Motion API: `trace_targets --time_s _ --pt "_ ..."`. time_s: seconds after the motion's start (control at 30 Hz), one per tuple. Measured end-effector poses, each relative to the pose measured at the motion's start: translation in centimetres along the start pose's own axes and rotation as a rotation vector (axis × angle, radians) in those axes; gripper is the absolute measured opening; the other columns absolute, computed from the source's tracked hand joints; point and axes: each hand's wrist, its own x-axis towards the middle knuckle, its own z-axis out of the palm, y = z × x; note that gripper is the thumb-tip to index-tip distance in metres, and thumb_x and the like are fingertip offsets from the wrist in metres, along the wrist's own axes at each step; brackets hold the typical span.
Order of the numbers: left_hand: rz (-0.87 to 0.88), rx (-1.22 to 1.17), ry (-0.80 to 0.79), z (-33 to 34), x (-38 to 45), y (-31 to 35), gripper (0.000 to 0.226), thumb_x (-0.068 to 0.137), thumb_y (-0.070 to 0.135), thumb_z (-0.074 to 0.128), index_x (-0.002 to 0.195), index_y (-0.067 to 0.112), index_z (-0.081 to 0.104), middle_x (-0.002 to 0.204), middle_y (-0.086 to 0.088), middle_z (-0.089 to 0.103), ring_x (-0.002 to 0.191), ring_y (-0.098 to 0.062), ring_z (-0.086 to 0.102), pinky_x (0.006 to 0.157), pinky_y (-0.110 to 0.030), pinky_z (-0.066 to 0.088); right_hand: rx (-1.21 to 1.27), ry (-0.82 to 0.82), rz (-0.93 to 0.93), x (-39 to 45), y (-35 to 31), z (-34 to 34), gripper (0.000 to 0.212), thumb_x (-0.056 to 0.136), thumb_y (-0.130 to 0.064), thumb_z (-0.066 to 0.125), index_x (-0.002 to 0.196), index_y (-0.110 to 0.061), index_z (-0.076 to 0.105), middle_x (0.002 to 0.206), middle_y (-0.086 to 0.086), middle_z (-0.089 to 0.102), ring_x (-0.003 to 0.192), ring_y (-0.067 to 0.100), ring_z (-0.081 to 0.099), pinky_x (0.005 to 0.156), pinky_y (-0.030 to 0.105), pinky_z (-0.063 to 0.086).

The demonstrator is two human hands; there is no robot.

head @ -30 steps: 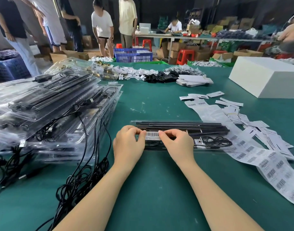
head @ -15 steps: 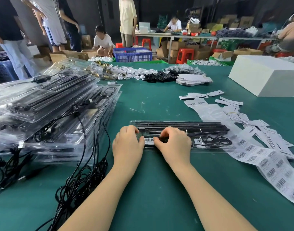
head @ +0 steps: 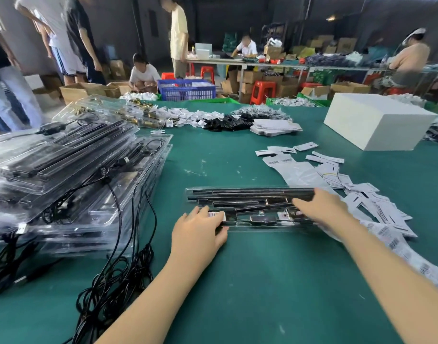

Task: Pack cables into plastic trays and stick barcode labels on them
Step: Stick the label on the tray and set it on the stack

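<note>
Head view. You are working at a green bench (head: 237,281) with a clear plastic tray (head: 250,209) lying flat in front of you, long side across your line of sight. Black bars and a small coiled cable are sitting in its compartments. A barcode label (head: 216,214) is sitting on the tray's near left corner.

Your left hand (head: 196,232) is resting on the tray's left end, fingers (head: 219,233) fairly straight and close together, lying partly over the label's near edge. Your right hand (head: 322,207) is lying over the tray's right end, fingers (head: 301,202) stretched out toward the left and slightly spread; whether the thumb is hooking under the edge cannot be told.

Just right of the tray, a strip of barcode labels (head: 386,234) is trailing toward you among loose backing slips (head: 362,192). On your left, a stack of filled trays (head: 71,175) is sitting with black cables (head: 113,281) spilling down onto the bench. A white box (head: 376,120) is standing far right. Other people are working in the background.
</note>
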Motion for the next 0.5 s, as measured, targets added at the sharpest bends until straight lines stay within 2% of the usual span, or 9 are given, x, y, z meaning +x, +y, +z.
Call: trace_targets --time_s 0.07,0.1,0.13,0.17,0.23,0.3,0.33,0.4,0.5 --pt "0.003 0.045 -0.028 0.4 0.2 0.2 0.032 0.094 0.047 0.045 0.121 0.036 0.059 0.119 0.001 0.062 0.118 -0.023 0.053 0.092 -0.032 0.042 0.13 -0.071 0.053 1.4 1.6 -1.2 0.042 0.088 -0.044 0.057 0.119 -0.016 0.06 0.118 0.014 0.063 0.101 0.03 0.058 0.084 0.033 0.048" --pt "0.007 0.074 -0.03 0.5 0.2 0.1 0.034 0.096 0.049 0.041 0.125 0.04 0.055 0.123 0.002 0.06 0.121 -0.021 0.051 0.09 -0.03 0.042 0.256 -0.091 0.074 1.9 2.0 -1.6 0.039 0.089 -0.038 0.06 0.116 -0.009 0.059 0.112 0.016 0.063 0.081 0.027 0.059 0.07 0.031 0.047" --pt "0.007 0.088 -0.021 0.6 0.2 0.1 0.034 0.097 0.05 0.039 0.126 0.041 0.054 0.125 0.003 0.059 0.122 -0.019 0.05 0.086 -0.029 0.043 0.378 -0.129 0.111 2.2 2.2 -2.0 0.037 0.09 -0.033 0.062 0.111 -0.003 0.057 0.108 0.018 0.062 0.061 0.02 0.05 0.057 0.028 0.041" --pt "0.0 0.088 -0.009 0.5 0.2 0.0 0.033 0.097 0.05 0.039 0.125 0.042 0.054 0.125 0.004 0.06 0.123 -0.018 0.05 0.08 -0.028 0.044 0.461 -0.165 0.149 2.5 2.4 -2.4 0.035 0.09 -0.03 0.064 0.107 0.0 0.055 0.109 0.02 0.061 0.051 0.015 0.039 0.05 0.025 0.033" --pt "-0.006 0.088 0.001 0.4 0.1 0.1 0.03 0.097 0.05 0.041 0.123 0.041 0.055 0.124 0.005 0.061 0.124 -0.018 0.05 0.073 -0.027 0.045 0.537 -0.215 0.187 2.8 2.3 -2.8 0.038 0.09 -0.027 0.066 0.115 -0.001 0.052 0.122 0.02 0.056 0.058 0.015 0.041 0.048 0.025 0.031" --pt "0.002 0.083 -0.003 0.4 0.0 0.2 0.029 0.097 0.05 0.042 0.122 0.042 0.056 0.126 0.005 0.06 0.127 -0.019 0.049 0.072 -0.028 0.047 0.55 -0.228 0.181 3.2 2.1 -2.8 0.05 0.09 -0.026 0.066 0.13 -0.002 0.048 0.136 0.018 0.049 0.084 0.024 0.049 0.058 0.031 0.039" --pt "0.003 0.063 0.002 0.3 0.0 0.2 0.027 0.096 0.048 0.047 0.119 0.041 0.059 0.125 0.004 0.062 0.127 -0.021 0.051 0.072 -0.029 0.049 0.541 -0.228 0.184 3.3 1.9 -2.8 0.052 0.09 -0.027 0.066 0.132 -0.002 0.047 0.138 0.018 0.048 0.088 0.025 0.048 0.063 0.033 0.041" --pt "-0.004 0.026 -0.008 -0.4 -0.1 0.5 0.019 0.089 0.043 0.064 0.106 0.038 0.069 0.116 -0.001 0.069 0.117 -0.026 0.06 0.064 -0.03 0.053 0.513 -0.224 0.193 3.7 2.0 -2.7 0.051 0.09 -0.026 0.067 0.13 -0.001 0.048 0.131 0.018 0.052 0.071 0.019 0.044 0.057 0.032 0.038" --pt "-0.006 0.034 0.004 -0.5 -0.1 0.7 0.017 0.077 0.037 0.079 0.093 0.034 0.074 0.1 -0.003 0.074 0.101 -0.028 0.069 0.052 -0.029 0.053 0.515 -0.228 0.207 4.4 2.7 -2.6 0.046 0.09 -0.024 0.067 0.125 0.0 0.05 0.096 0.013 0.056 0.054 0.013 0.034 0.041 0.026 0.032"
